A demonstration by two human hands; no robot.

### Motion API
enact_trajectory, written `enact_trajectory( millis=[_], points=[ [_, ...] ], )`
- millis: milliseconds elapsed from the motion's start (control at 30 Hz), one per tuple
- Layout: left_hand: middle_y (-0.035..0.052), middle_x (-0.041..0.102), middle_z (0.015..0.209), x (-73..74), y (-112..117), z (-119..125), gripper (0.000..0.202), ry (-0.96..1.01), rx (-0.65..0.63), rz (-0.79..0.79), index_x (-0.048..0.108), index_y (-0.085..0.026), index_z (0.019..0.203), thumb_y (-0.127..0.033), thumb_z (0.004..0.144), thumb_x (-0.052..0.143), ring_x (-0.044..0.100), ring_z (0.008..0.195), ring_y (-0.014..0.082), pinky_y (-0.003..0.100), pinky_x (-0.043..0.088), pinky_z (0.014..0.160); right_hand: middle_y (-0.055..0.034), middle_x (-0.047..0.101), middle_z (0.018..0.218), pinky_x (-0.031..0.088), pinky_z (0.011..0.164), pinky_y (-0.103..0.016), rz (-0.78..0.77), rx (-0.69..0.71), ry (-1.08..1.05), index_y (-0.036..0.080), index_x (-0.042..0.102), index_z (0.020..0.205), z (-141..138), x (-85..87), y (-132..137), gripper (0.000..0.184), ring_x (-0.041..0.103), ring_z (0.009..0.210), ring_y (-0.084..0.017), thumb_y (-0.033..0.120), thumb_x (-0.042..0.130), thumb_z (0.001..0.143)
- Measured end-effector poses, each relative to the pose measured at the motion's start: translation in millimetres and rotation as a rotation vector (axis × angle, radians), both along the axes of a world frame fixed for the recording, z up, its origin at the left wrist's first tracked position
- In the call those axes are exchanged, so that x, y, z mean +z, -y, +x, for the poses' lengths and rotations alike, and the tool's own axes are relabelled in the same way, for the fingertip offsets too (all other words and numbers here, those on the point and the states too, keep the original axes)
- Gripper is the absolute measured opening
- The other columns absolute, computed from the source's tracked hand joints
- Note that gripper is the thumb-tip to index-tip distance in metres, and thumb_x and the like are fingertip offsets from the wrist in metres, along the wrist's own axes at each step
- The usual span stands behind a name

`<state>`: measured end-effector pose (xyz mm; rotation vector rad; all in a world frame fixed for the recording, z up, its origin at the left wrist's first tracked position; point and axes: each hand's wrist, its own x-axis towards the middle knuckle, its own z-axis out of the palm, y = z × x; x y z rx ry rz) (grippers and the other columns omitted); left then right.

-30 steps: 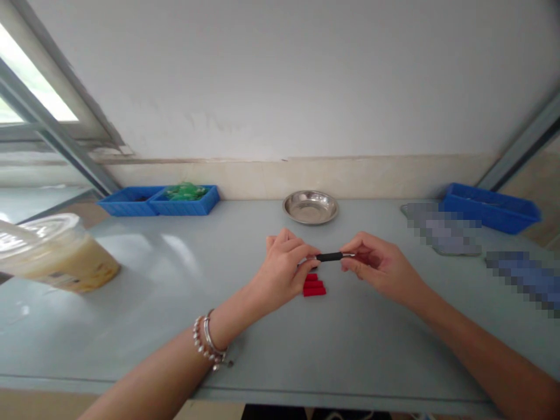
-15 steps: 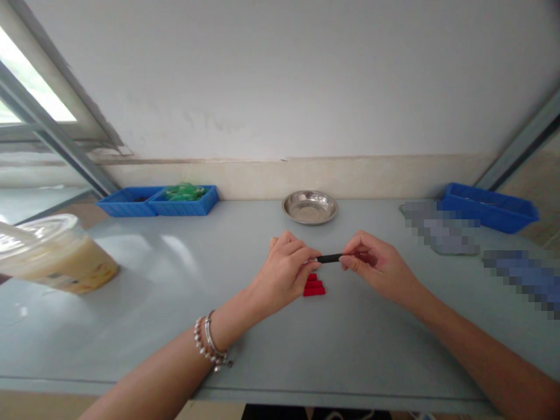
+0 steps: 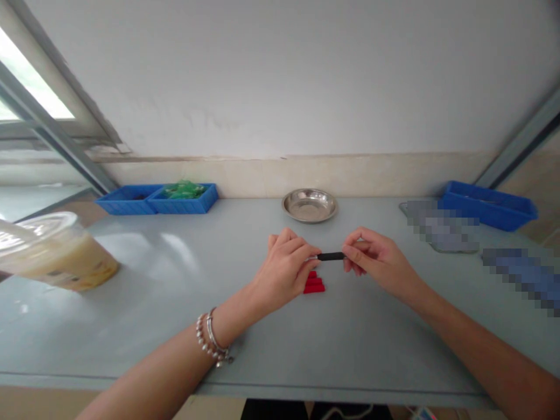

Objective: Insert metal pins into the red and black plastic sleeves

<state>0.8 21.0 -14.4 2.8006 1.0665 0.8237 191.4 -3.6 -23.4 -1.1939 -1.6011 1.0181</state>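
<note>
While both hands (image 3: 286, 269) (image 3: 376, 263) pinch it, black tube (image 3: 331, 256) spans between grips.

Beyond the fingers, near the wall: steel dish (image 3: 309, 205). Far off left of the fingers: blue trays (image 3: 158, 199) holding green bits (image 3: 184, 189), and a lidded drink cup (image 3: 55, 252) lying nearer. Far right: another blue tray (image 3: 487, 205). All on grey bench (image 3: 175, 315).

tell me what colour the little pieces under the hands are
Red pieces, clearest in the head view.

table (image 3: 175, 326) | steel dish (image 3: 310, 205) | red pieces (image 3: 314, 283) | blue trays (image 3: 157, 199) | drink cup (image 3: 52, 251)
</note>
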Motion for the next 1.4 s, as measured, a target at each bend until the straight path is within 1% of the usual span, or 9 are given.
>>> enact_trajectory(
  millis=[267, 433, 533, 633, 733, 967, 1100, 1267, 1400],
  points=[
    [0.0014, 0.06, 0.079, 3.0, 0.3, 1.1, 0.021, -0.047, 0.034, -0.037, 0.059, -0.021, 0.091, -0.027, 0.083, 0.041, 0.04, 0.078, 0.0134, 0.028, 0.024, 0.065, 0.0009, 0.048, 0.065, 0.038, 0.054, -0.016, 0.188, -0.04, 0.186, 0.015, 0.047, 0.078, 3.5, -4.3, 0.1, 0.019, 0.045, 0.058, -0.004, 0.033, 0.048, 0.077],
    [0.0006, 0.062, 0.081, 8.8, -2.7, 1.4, 0.021, -0.023, 0.101, -0.253, 0.059, -0.021, 0.091, -0.026, 0.083, 0.04, 0.043, 0.079, 0.0136, 0.027, 0.03, 0.068, -0.0004, 0.049, 0.067, 0.038, 0.055, -0.017, 0.26, -0.106, 0.28, 0.014, 0.05, 0.076, 8.0, -1.7, -0.1, 0.02, 0.046, 0.06, -0.005, 0.034, 0.049, 0.076],
    [0.0006, 0.062, 0.083, 6.8, -7.4, -0.1, 0.02, -0.054, 0.199, -0.335, 0.058, -0.021, 0.092, -0.026, 0.082, 0.042, 0.045, 0.082, 0.0149, 0.029, 0.032, 0.072, -0.0001, 0.051, 0.064, 0.037, 0.054, -0.017, 0.264, -0.177, 0.404, 0.015, 0.053, 0.076, 10.1, 1.7, -0.6, 0.018, 0.045, 0.056, -0.005, 0.033, 0.05, 0.075],
    [0.003, 0.06, 0.087, 0.5, -11.6, -2.5, 0.02, -0.133, 0.285, -0.276, 0.058, -0.021, 0.09, -0.027, 0.081, 0.041, 0.044, 0.087, 0.0183, 0.034, 0.032, 0.074, 0.0005, 0.054, 0.06, 0.034, 0.053, -0.018, 0.268, -0.222, 0.553, 0.016, 0.058, 0.074, 11.1, 2.8, -2.8, 0.014, 0.041, 0.051, -0.005, 0.028, 0.053, 0.073],
    [0.0056, 0.057, 0.089, -6.3, -15.2, -5.2, 0.02, -0.199, 0.325, -0.202, 0.059, -0.02, 0.089, -0.026, 0.081, 0.042, 0.042, 0.09, 0.0207, 0.036, 0.031, 0.074, 0.0, 0.057, 0.06, 0.033, 0.051, -0.018, 0.269, -0.21, 0.64, 0.016, 0.061, 0.073, 11.5, 0.6, -6.2, 0.012, 0.042, 0.049, -0.005, 0.026, 0.055, 0.072],
    [0.0061, 0.052, 0.09, -13.9, -21.6, -9.3, 0.021, -0.29, 0.338, -0.204, 0.059, -0.022, 0.09, -0.025, 0.079, 0.042, 0.04, 0.091, 0.0215, 0.037, 0.031, 0.075, -0.0027, 0.061, 0.079, 0.038, 0.063, -0.022, 0.242, -0.14, 0.757, 0.016, 0.063, 0.082, 10.9, -9.3, -11.1, 0.015, 0.049, 0.063, -0.008, 0.016, 0.049, 0.076],
    [0.0057, 0.051, 0.092, -14.7, -22.0, -9.0, 0.023, -0.293, 0.331, -0.217, 0.056, -0.024, 0.095, -0.023, 0.079, 0.04, 0.04, 0.09, 0.0206, 0.036, 0.031, 0.075, -0.0058, 0.056, 0.079, 0.039, 0.075, -0.027, 0.292, -0.109, 0.858, 0.015, 0.064, 0.078, 12.4, -17.1, -13.7, 0.015, 0.049, 0.08, -0.014, 0.019, 0.049, 0.077],
    [0.0056, 0.051, 0.091, -13.8, -21.9, -6.9, 0.025, -0.3, 0.324, -0.228, 0.056, -0.026, 0.096, -0.023, 0.08, 0.037, 0.04, 0.089, 0.0201, 0.035, 0.03, 0.074, -0.0073, 0.051, 0.082, 0.039, 0.077, -0.029, 0.296, -0.09, 0.905, 0.016, 0.062, 0.076, 12.4, -26.2, -14.7, 0.013, 0.047, 0.082, -0.014, 0.02, 0.05, 0.076],
    [0.006, 0.051, 0.091, -13.5, -21.5, -6.6, 0.026, -0.297, 0.314, -0.214, 0.057, -0.026, 0.094, -0.025, 0.082, 0.034, 0.04, 0.088, 0.0197, 0.035, 0.029, 0.073, -0.0071, 0.051, 0.087, 0.039, 0.079, -0.029, 0.285, -0.143, 0.865, 0.018, 0.06, 0.091, 21.3, -15.5, -18.6, 0.022, 0.047, 0.086, -0.015, 0.03, 0.053, 0.074]
  ],
)
